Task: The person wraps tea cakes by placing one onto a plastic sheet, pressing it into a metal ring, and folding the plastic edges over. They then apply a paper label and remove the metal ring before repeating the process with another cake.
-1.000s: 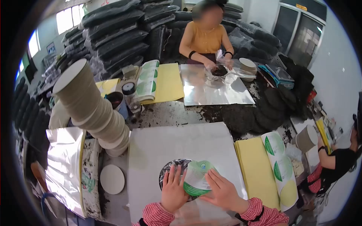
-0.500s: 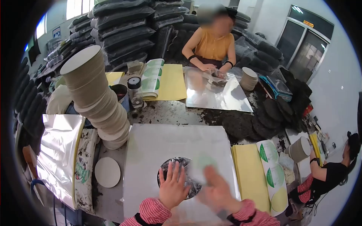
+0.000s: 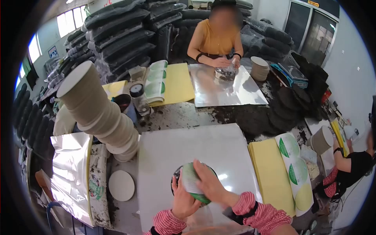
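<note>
A dark round cake wrapped in clear plastic film [image 3: 177,176] lies on the shiny metal sheet [image 3: 156,156] in front of me, mostly hidden by my hands. On top of it is a round green-and-white label [image 3: 192,178], slightly tilted. My right hand [image 3: 213,186] has its fingers on the label's upper right side and holds it. My left hand [image 3: 184,199] rests at the cake's left edge, fingers stretched upward and thumb apart near the label's lower edge.
Label strips [image 3: 293,168] lie on yellow sheets [image 3: 270,172] at right. A tall leaning stack of pale discs [image 3: 98,113], a single disc [image 3: 121,185] and silvery film sheets [image 3: 72,168] are at left. Dark discs [image 3: 288,109] lie beyond. A co-worker [image 3: 217,39] works opposite; another person [image 3: 344,168] is at right.
My right hand has brought the label leftward onto the wrapped cake. My left hand has shifted from lying flat on the cake to its left edge. The view has tilted slightly.
</note>
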Tool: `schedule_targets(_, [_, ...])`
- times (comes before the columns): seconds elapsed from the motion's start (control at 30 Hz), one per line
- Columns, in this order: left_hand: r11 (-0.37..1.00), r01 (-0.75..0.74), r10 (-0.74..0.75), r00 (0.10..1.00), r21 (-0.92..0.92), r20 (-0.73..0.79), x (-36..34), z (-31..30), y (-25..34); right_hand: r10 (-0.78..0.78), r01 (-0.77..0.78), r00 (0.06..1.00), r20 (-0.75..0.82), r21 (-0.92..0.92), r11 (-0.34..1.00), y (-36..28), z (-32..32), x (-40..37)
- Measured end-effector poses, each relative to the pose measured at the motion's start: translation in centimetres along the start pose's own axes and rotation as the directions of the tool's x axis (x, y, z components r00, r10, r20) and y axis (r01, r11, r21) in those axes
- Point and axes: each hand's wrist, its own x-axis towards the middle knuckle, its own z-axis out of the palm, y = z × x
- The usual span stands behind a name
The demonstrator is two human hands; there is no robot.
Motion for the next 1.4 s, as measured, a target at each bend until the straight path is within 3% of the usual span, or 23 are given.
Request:
schedule_targets(0.03, [0.915, 0.04, -0.145, 0.962, -0.402, -0.233, 0.6, -0.6, -0.1, -0.025, 0.025, 1.0, -0.003, 0.007, 1.0, -1.1, 0.7, 0.3])
schedule_targets(0.1, [0.909, 0.001, -0.151, 0.933, -0.417, -0.326, 0.9, -0.8, -0.7, 0.007, 0.149, 0.963, 0.269, -0.554, 0.819, -4.0, 1.4, 0.0])
schedule_targets(0.2, [0.863, -0.037, -0.247, 0.84, -0.504, -0.483, -0.2, -0.2, -0.4, 0.0, 0.152, 0.965, 0.261, -0.561, 0.813, -4.2, 2.3, -0.2])
schedule_targets(0.3, [0.966, 0.204, -0.247, 0.908, -0.158, -0.337, -1.1, -2.5, -2.5, -0.011, 0.166, 0.962, 0.273, -0.552, 0.817, -4.2, 1.9, -0.1])
schedule_targets(0.43, [0.963, 0.208, -0.248, 0.932, -0.17, -0.265, -1.0, -4.3, 2.7, 0.174, 0.112, 0.912, 0.371, -0.635, 0.765, -4.6, 1.6, -0.1])
schedule_targets(0.5, [0.954, -0.271, 0.29, 0.943, 0.129, -0.166, -1.7, -3.2, 8.2, -0.015, 0.19, 0.961, 0.276, -0.618, 0.763, -4.4, 1.5, -0.2])
schedule_targets(0.57, [0.875, -0.471, 0.474, 0.781, 0.114, -0.406, -0.8, -3.3, 10.8, -0.08, 0.125, 0.991, 0.103, -0.581, 0.804, -2.1, 0.6, -0.9])
schedule_targets(0.63, [0.92, -0.377, 0.387, 0.828, 0.107, -0.407, -2.2, -3.0, 11.1, -0.125, 0.118, 0.992, 0.022, -0.518, 0.847, -0.7, -1.0, -1.3])
schedule_targets(0.7, [0.962, -0.251, 0.274, 0.883, 0.11, -0.382, -4.4, -3.2, 11.2, 0.176, -0.196, 0.976, -0.129, -0.159, 0.968, -0.9, 0.7, -1.1])
schedule_targets(0.73, [0.956, -0.26, 0.291, 0.883, 0.134, -0.368, -4.8, -3.3, 11.8, 0.177, -0.19, 0.979, -0.098, -0.136, 0.972, -1.9, 1.7, -0.9])
schedule_targets(0.83, [0.951, -0.212, 0.282, 0.895, 0.225, -0.347, -6.3, -3.7, 13.1, 0.086, -0.083, 0.988, 0.125, -0.03, 0.996, -7.0, 7.2, -2.5])
schedule_targets(0.87, [0.971, -0.121, 0.178, 0.942, 0.205, -0.286, -6.8, -4.0, 13.1, 0.099, -0.29, 0.826, 0.555, 0.267, 0.919, -8.4, 9.0, -4.0])
schedule_targets(0.9, [0.983, -0.039, 0.079, 0.972, 0.178, -0.223, -7.2, -4.4, 13.0, -0.054, -0.567, 0.52, 0.852, 0.392, 0.725, -9.4, 10.2, -5.5])
schedule_targets(0.93, [0.982, -0.003, 0.046, 0.974, 0.189, -0.224, -7.4, -4.6, 12.3, 0.069, -0.466, 0.577, 0.814, 0.258, 0.846, -9.2, 10.3, -6.7])
schedule_targets(1.0, [0.992, 0.119, -0.11, 0.976, 0.038, -0.185, -7.6, -4.8, 10.0, 0.077, -0.565, 0.717, 0.693, 0.513, 0.646, -6.6, 7.2, -7.5])
schedule_targets(1.03, [0.968, 0.252, -0.249, 0.96, 0.008, -0.129, -7.5, -5.7, 8.8, 0.029, -0.299, 0.705, 0.709, 0.259, 0.918, -3.7, 5.0, -7.3])
schedule_targets(1.07, [0.928, 0.373, -0.374, 0.925, -0.016, -0.068, -7.4, -6.2, 7.3, -0.005, 0.047, 0.683, 0.73, -0.036, 0.998, -1.9, 3.6, -7.2])
schedule_targets(1.1, [0.897, 0.384, -0.432, 0.869, -0.219, -0.243, -8.0, -3.8, 2.1, 0.303, -0.247, 0.641, 0.705, -0.184, 0.951, -7.7, 1.1, -5.5])
schedule_targets(1.17, [0.731, 0.494, -0.577, 0.816, -0.471, -0.04, -9.5, -4.3, -1.6, 0.03, 0.102, 0.872, 0.488, -0.243, 0.965, -7.2, -0.2, -7.6])
schedule_targets(1.2, [0.634, 0.397, -0.536, 0.844, -0.664, -0.007, -11.3, -4.3, -3.7, 0.044, 0.091, 0.879, 0.476, -0.258, 0.962, -7.1, -0.8, -8.2])
schedule_targets(1.23, [0.714, 0.446, -0.521, 0.853, -0.541, 0.015, -12.4, -7.4, -3.5, -0.046, 0.189, 0.917, 0.395, -0.331, 0.924, -7.0, -1.7, -8.9])
schedule_targets(1.3, [0.979, 0.141, -0.124, 0.985, -0.15, 0.117, -15.2, -11.6, -5.9, -0.108, 0.236, 0.951, 0.29, -0.452, 0.86, -6.8, -3.3, -10.6])
schedule_targets(1.4, [0.998, -0.034, 0.055, 0.891, -0.054, 0.45, -16.1, -14.0, -7.0, 0.2, -0.185, 0.952, 0.232, -0.086, 0.979, -6.4, -3.3, -13.4])
